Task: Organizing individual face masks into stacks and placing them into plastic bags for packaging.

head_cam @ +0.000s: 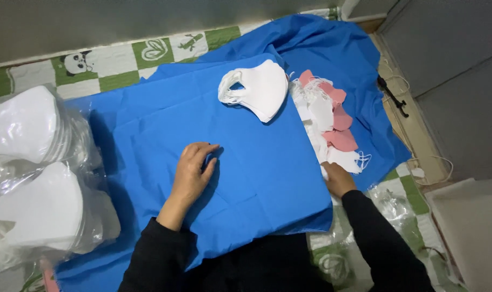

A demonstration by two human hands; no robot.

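Note:
A raised flat surface covered in blue cloth (256, 162) lies in front of me. My left hand (193, 172) rests palm down on the cloth, fingers slightly apart, holding nothing. My right hand (337, 179) is at the surface's right edge, partly hidden behind it, reaching among loose masks; whether it grips one is unclear. A stack of white face masks (259, 89) sits at the far end of the cloth. Beside it, lower on the right, lies a heap of white and pink masks (332, 124).
Clear plastic bags of stacked white masks (35, 173) stand at the left. A green and white checked mat (121, 62) lies beneath the cloth. Empty plastic wrap (389, 203) is at the right, near a grey cabinet (451, 81) and a white box (473, 227).

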